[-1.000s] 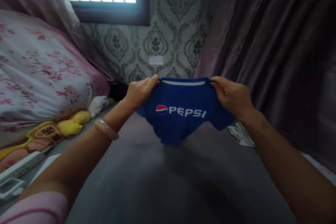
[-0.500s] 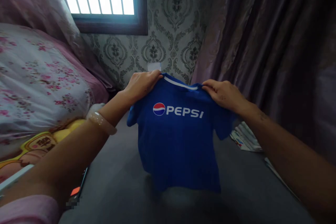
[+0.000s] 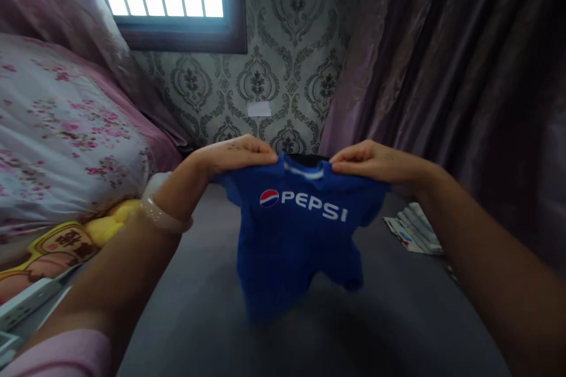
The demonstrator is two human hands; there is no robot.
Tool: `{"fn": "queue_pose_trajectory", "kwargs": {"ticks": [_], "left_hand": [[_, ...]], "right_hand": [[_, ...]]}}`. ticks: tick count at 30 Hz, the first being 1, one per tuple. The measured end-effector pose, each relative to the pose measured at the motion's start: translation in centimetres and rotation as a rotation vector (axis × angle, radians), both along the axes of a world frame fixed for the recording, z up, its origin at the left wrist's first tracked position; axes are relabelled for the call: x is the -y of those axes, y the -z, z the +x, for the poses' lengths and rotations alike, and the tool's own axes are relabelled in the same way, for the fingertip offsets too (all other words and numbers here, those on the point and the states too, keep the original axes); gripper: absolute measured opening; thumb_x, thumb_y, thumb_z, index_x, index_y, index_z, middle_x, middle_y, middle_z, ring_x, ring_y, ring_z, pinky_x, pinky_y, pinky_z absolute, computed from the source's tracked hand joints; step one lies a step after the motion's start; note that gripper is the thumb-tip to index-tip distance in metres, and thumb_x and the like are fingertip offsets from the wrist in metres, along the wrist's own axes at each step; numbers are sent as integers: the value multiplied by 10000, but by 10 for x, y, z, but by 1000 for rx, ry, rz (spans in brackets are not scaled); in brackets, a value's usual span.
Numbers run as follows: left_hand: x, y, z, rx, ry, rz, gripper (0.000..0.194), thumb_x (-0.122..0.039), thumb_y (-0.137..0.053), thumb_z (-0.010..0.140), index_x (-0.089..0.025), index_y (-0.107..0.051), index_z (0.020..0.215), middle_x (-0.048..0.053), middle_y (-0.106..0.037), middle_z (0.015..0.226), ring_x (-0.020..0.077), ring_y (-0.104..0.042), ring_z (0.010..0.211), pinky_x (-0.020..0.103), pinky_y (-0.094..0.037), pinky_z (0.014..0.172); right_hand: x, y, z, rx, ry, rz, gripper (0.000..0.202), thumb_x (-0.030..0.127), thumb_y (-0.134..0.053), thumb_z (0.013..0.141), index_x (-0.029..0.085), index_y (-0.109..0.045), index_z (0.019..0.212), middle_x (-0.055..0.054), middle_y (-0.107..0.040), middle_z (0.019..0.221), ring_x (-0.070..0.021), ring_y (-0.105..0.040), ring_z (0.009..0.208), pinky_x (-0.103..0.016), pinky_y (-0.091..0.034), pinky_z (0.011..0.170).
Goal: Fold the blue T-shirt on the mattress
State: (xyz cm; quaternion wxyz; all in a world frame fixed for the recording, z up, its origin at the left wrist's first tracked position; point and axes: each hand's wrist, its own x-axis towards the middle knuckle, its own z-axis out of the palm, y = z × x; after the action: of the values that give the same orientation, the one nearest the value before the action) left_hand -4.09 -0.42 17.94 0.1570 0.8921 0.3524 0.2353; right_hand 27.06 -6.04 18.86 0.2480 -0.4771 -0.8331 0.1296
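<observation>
In the centre of the frame a small blue shirt with white PEPSI lettering hangs in the air over the grey floor, held up by its shoulders. The left hand has its fingers closed on the left shoulder seam just beside the collar, and the right hand pinches the right shoulder the same way. The shirt is spread open and facing the camera, its hem loose and a little rumpled; no fold shows in it yet and it is not laid down anywhere. At the left of the frame lies a floral quilt, and at the right edge some papers on the floor
</observation>
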Motion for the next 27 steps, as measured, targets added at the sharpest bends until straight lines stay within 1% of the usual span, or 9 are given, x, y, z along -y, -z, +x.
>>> {"fn": "queue_pose_trajectory", "kwargs": {"ticks": [3,7,9,14,16,18,20,24,27], "left_hand": [[-1,2,-5,10,37,-69,371,-512,-533,834,-184,-702,796,45,-651,648,176,-603,621,266,-473,556],[-14,12,8,164,-289,378,336,-454,-468,891,-208,-690,836,36,-664,721,184,-623,719,255,-464,611],[-12,14,15,293,-365,510,359,-451,-421,921,-207,-683,896,32,-670,756,182,-627,763,243,-461,628],[-1,11,11,94,-9,89,404,-503,-480,888,-172,-693,795,25,-668,682,148,-608,620,228,-464,553],[-5,13,11,48,-30,88,384,-491,-500,873,-176,-694,770,28,-668,684,156,-614,629,238,-473,565],[-10,17,15,127,-198,269,379,-467,-469,887,-178,-689,777,34,-663,700,174,-624,678,256,-483,600],[-12,19,20,233,-307,364,387,-457,-432,906,-178,-685,816,42,-666,726,184,-630,711,269,-492,619],[-5,15,16,218,-39,-29,423,-540,-465,884,-186,-690,829,46,-688,731,172,-632,647,271,-504,569],[-8,15,8,190,25,-134,422,-566,-497,860,-192,-694,849,46,-700,751,170,-636,651,272,-510,577]], "right_hand": [[-3,-3,4,-9,-52,-87,332,499,-544,843,257,-735,966,-8,-733,821,-187,-669,743,-305,-531,663],[-23,3,7,-68,248,343,286,436,-541,852,249,-745,925,-20,-733,856,-221,-671,844,-330,-524,714],[-23,6,5,-84,229,335,292,449,-547,847,252,-747,926,-19,-733,846,-221,-672,844,-325,-524,707],[-14,3,11,-113,-44,-112,347,527,-599,789,247,-752,925,-17,-738,791,-202,-679,731,-311,-536,639],[-20,4,14,-117,71,-13,324,505,-601,793,235,-757,883,-23,-739,794,-208,-679,746,-311,-532,648],[-26,8,16,-119,194,160,298,477,-602,800,228,-758,850,-25,-739,813,-214,-676,786,-306,-525,670],[-26,13,15,-134,185,170,309,484,-593,807,227,-755,863,-25,-739,824,-207,-674,786,-301,-523,668],[-12,19,14,-206,-19,-127,412,574,-576,793,214,-749,895,-31,-728,734,-182,-669,675,-294,-530,596],[-14,17,19,-247,21,-145,369,550,-615,776,222,-750,878,-36,-731,736,-183,-666,645,-295,-533,566]]}}
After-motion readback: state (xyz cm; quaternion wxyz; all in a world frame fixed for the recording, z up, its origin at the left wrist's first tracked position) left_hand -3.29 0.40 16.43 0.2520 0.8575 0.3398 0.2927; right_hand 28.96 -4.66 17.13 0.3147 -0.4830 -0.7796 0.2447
